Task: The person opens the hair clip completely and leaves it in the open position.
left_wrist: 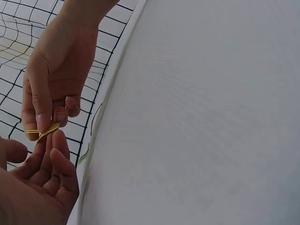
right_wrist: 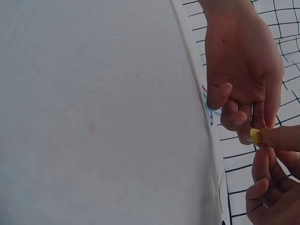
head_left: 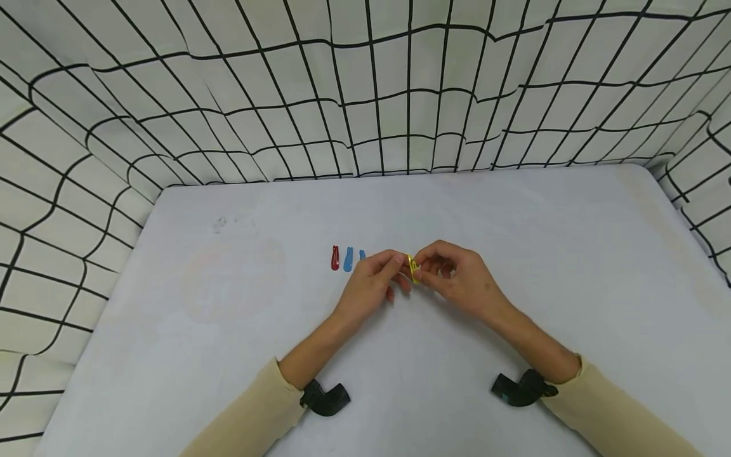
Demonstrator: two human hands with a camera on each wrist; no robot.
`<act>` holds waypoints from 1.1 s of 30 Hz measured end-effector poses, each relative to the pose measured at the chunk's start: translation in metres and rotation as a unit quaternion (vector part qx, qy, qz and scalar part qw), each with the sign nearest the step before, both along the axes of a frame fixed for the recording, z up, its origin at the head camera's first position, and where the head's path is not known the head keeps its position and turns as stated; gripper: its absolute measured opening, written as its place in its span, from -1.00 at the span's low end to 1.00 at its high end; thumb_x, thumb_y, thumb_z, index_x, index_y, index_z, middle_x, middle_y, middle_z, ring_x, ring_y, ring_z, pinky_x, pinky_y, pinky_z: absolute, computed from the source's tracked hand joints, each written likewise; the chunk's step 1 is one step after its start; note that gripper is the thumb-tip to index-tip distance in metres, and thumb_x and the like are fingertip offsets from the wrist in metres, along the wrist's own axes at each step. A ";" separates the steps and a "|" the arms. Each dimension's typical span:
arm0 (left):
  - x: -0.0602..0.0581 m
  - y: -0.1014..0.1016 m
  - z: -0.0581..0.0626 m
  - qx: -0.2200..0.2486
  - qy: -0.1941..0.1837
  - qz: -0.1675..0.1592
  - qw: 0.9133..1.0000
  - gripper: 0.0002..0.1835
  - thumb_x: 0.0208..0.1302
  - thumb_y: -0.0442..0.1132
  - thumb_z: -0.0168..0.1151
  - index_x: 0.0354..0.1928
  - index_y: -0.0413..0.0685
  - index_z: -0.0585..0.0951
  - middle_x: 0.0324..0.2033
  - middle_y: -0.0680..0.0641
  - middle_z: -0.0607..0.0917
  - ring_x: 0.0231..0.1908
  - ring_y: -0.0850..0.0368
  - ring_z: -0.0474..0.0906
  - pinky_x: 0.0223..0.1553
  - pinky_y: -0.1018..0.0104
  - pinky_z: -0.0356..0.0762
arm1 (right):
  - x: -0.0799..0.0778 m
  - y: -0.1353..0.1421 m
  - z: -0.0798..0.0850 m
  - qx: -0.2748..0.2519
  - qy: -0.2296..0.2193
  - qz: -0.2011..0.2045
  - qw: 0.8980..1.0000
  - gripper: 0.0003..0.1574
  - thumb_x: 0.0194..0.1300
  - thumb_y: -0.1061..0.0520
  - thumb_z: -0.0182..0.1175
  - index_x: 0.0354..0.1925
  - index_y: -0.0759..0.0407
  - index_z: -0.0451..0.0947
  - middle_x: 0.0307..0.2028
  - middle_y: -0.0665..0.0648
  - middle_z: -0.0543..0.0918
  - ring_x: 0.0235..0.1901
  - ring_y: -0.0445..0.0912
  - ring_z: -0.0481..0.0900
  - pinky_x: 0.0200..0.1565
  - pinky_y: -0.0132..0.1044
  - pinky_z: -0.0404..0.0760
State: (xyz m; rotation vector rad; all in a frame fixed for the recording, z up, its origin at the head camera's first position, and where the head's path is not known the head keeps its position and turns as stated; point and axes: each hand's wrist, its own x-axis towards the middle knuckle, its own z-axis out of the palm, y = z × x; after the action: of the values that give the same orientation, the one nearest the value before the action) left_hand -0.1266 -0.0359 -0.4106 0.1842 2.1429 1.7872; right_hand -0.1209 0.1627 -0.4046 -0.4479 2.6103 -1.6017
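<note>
A small yellow snap hair clip (head_left: 414, 269) is held up between my two hands over the white table. My right hand (head_left: 459, 279) pinches it between thumb and fingertips. From the other side my left hand (head_left: 368, 282) holds its edge with the fingertips. Its thin yellow strips stand apart in the left wrist view, where the hair clip (left_wrist: 48, 133) shows between the fingertips. Fingers cover much of it in the right wrist view. Left of the hands lie a red hair clip (head_left: 335, 258) and a blue hair clip (head_left: 348, 259); another blue clip (head_left: 362, 254) is partly hidden by my left hand.
The white table (head_left: 228, 355) spreads around the hands. A black wire grid (head_left: 371, 95) stands along its far edge and at both sides, with white behind it. Black wrist devices (head_left: 325, 398) hang at both sleeve cuffs.
</note>
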 end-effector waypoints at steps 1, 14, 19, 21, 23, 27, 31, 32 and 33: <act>0.001 0.000 0.000 -0.001 -0.001 -0.003 1.000 -0.69 0.65 -0.17 -0.03 0.03 -0.16 0.68 -0.34 -0.22 0.76 -0.30 0.11 0.67 -0.42 0.42 0.50 | 0.000 0.000 0.000 0.001 -0.002 0.002 1.000 -0.80 0.28 0.24 0.45 -0.15 0.03 0.70 -0.35 0.01 0.70 -0.32 -0.17 0.59 -0.25 -0.41 0.50; 0.005 -0.004 0.003 -0.029 -0.007 -0.024 0.999 -0.68 0.64 -0.14 0.00 0.06 -0.15 0.69 -0.31 -0.23 0.75 -0.27 0.07 0.66 -0.38 0.41 0.50 | -0.002 0.001 0.001 0.032 -0.008 0.007 0.999 -0.90 0.34 0.17 0.43 -0.18 0.00 0.73 -0.33 -0.04 0.73 -0.28 -0.16 0.61 -0.19 -0.36 0.54; 0.007 -0.007 0.002 -0.032 -0.006 -0.037 0.999 -0.72 0.61 -0.18 0.06 0.09 -0.18 0.66 -0.17 -0.21 0.77 -0.28 0.16 0.67 -0.37 0.43 0.51 | -0.005 0.001 0.002 0.039 -0.003 -0.005 0.999 -0.92 0.36 0.16 0.41 -0.18 0.00 0.72 -0.29 -0.04 0.74 -0.26 -0.17 0.62 -0.16 -0.35 0.54; 0.008 -0.008 0.002 -0.029 -0.009 -0.042 0.999 -0.73 0.59 -0.21 0.08 0.11 -0.19 0.64 -0.13 -0.21 0.77 -0.28 0.18 0.66 -0.37 0.43 0.51 | -0.007 0.001 0.002 0.039 -0.003 -0.012 0.999 -0.92 0.37 0.16 0.40 -0.18 -0.01 0.72 -0.28 -0.04 0.74 -0.25 -0.17 0.62 -0.16 -0.35 0.53; 0.009 -0.010 0.002 -0.029 -0.015 -0.043 0.999 -0.74 0.59 -0.22 0.08 0.12 -0.18 0.64 -0.13 -0.20 0.77 -0.28 0.19 0.66 -0.38 0.43 0.51 | -0.008 0.001 0.003 0.038 -0.004 -0.015 0.999 -0.93 0.37 0.16 0.40 -0.18 -0.01 0.72 -0.29 -0.03 0.73 -0.25 -0.16 0.62 -0.17 -0.35 0.52; 0.011 -0.013 0.001 -0.030 -0.017 -0.045 0.998 -0.75 0.58 -0.26 0.07 0.10 -0.20 0.64 -0.14 -0.18 0.77 -0.29 0.17 0.66 -0.38 0.42 0.51 | -0.012 -0.001 0.003 0.038 -0.005 -0.014 0.999 -0.93 0.38 0.17 0.39 -0.17 0.03 0.72 -0.26 -0.01 0.74 -0.23 -0.15 0.62 -0.16 -0.36 0.53; 0.012 -0.016 0.002 -0.033 -0.018 -0.045 0.998 -0.77 0.58 -0.26 0.07 0.08 -0.18 0.65 -0.14 -0.17 0.77 -0.30 0.16 0.66 -0.38 0.41 0.51 | -0.014 -0.004 0.004 0.042 0.002 -0.016 0.999 -0.92 0.37 0.19 0.39 -0.16 0.07 0.71 -0.22 0.02 0.75 -0.21 -0.14 0.62 -0.14 -0.36 0.56; 0.012 -0.017 0.002 -0.033 -0.020 -0.045 0.998 -0.77 0.58 -0.26 0.08 0.07 -0.17 0.65 -0.14 -0.17 0.77 -0.31 0.15 0.66 -0.38 0.41 0.51 | -0.015 -0.005 0.004 0.042 0.003 -0.017 0.999 -0.92 0.37 0.19 0.39 -0.16 0.08 0.71 -0.22 0.02 0.76 -0.21 -0.14 0.62 -0.14 -0.36 0.56; 0.013 -0.017 0.003 -0.034 -0.020 -0.044 0.998 -0.77 0.58 -0.25 0.08 0.07 -0.16 0.65 -0.15 -0.17 0.77 -0.31 0.15 0.66 -0.38 0.41 0.52 | -0.015 -0.006 0.004 0.043 0.004 -0.017 0.999 -0.91 0.37 0.20 0.39 -0.15 0.09 0.71 -0.21 0.03 0.76 -0.21 -0.13 0.62 -0.14 -0.35 0.57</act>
State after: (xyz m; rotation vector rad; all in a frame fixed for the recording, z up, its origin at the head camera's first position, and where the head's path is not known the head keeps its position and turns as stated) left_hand -0.1140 -0.0531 -0.4078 0.2206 2.1289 1.6526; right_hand -0.1362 0.1565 -0.4004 -0.4083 2.6945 -1.4935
